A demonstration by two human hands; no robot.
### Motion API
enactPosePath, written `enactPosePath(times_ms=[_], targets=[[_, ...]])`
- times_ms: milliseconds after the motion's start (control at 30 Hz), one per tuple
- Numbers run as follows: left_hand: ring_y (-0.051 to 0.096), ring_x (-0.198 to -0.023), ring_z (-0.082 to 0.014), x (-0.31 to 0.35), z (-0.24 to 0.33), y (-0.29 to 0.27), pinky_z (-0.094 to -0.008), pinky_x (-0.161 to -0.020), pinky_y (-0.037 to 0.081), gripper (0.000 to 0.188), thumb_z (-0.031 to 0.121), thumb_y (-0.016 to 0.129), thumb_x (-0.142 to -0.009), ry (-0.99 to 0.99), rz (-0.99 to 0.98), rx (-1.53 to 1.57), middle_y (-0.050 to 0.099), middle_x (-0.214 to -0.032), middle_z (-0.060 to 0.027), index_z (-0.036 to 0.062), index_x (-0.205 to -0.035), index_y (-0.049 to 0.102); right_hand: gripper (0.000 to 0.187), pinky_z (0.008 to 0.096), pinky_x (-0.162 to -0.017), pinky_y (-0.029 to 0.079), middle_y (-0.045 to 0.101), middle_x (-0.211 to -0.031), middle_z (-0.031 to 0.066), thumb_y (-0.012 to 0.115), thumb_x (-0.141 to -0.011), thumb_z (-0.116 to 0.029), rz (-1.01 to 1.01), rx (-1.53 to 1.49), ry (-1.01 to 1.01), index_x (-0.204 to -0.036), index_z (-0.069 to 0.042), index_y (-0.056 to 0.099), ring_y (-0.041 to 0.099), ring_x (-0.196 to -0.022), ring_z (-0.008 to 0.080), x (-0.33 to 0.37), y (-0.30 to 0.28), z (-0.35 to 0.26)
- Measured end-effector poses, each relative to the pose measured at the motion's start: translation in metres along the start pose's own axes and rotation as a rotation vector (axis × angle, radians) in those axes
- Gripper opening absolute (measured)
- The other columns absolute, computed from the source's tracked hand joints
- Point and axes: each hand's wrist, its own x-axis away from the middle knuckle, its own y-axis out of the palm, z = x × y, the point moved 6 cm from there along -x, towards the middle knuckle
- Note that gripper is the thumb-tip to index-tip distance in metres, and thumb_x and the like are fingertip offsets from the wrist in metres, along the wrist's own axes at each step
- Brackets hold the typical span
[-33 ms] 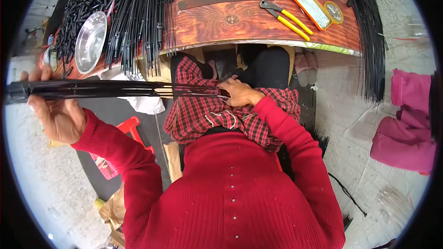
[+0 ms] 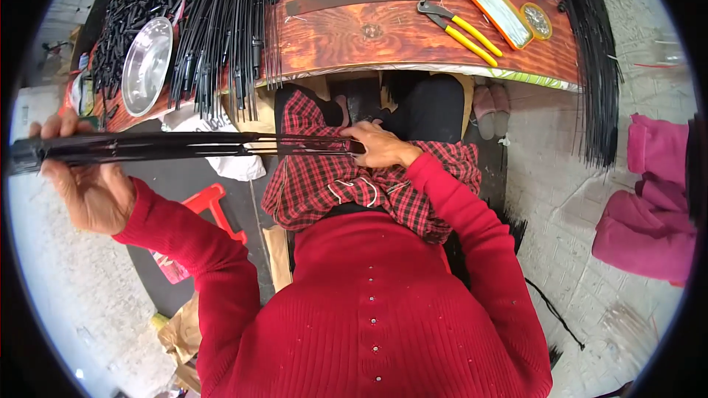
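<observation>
One bundle of black rods (image 2: pixel 184 144), crosswise: left hand (image 2: pixel 92 193) fingers clamped round one end, right hand (image 2: pixel 380 147) pinching the other, seemingly so nothing sags.

Worn on the head at the near side of the table (image 2: pixel 332 38), the fisheye camera looked steeply down, close above the red sweater (image 2: pixel 324 302), facing toward the table's near edge.

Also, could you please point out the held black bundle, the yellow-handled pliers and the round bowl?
Black bundle (image 2: pixel 177 144), head view: middle of its length.
Yellow-handled pliers (image 2: pixel 470 46), head view: handle nearer the person.
Round bowl (image 2: pixel 147 66), head view: bare inner surface.
</observation>
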Motion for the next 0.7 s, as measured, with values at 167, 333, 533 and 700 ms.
enactPosePath(times_ms=[167,333,533,700], targets=[[0.043,-0.096,-0.0228,-0.007,0.042,0.0,-0.0352,-0.09,0.041,0.042,-0.002,0.067,-0.079,0.107,0.123,-0.002,0.045,-0.106,-0.0114,-0.0033,-0.113,0.042,0.035,0.0448,-0.078,0.05,0.063,-0.096,0.0174,0.061,-0.076,-0.03,-0.027,-0.139,-0.278,-0.104,-0.01,0.062,0.06,-0.092,0.037,-0.026,0.034,-0.051],[0.046,-0.105,-0.027,0.0,0.072,-0.002,-0.0398,-0.099,0.04,0.04,0.002,0.062,-0.085,0.138,0.097,-0.182,0.046,-0.112,-0.0155,-0.0075,-0.118,0.042,0.023,0.0488,-0.067,0.048,0.063,-0.084,0.0123,0.059,-0.077,-0.029,-0.102,-0.378,-0.404,-0.085,-0.007,0.059,0.062,-0.081,0.0361,-0.024,0.078,-0.117],[0.05,-0.115,-0.0304,0.019,0.011,-0.007,-0.0422,-0.098,0.044,0.048,0.014,0.056,-0.092,-0.015,0.122,-0.276,0.049,-0.124,-0.0174,-0.0035,-0.133,0.038,0.018,0.0408,-0.08,0.046,0.057,-0.1,0.0122,0.06,-0.08,-0.015,-0.173,-0.243,-0.545,-0.094,-0.003,0.057,0.054,-0.093,0.0317,0.012,0.087,-0.135],[0.056,-0.11,-0.0288,0.037,-0.028,-0.013,-0.0407,-0.093,0.049,0.049,0.02,0.055,-0.094,-0.032,0.24,-0.465,0.055,-0.121,-0.0181,-0.0037,-0.134,0.04,0.035,0.043,-0.1,0.038,0.05,-0.124,0.0208,0.056,-0.079,-0.008,0.057,-0.01,-0.447,-0.113,0.003,0.056,0.048,-0.115,0.0356,0.082,0.018,-0.108]])
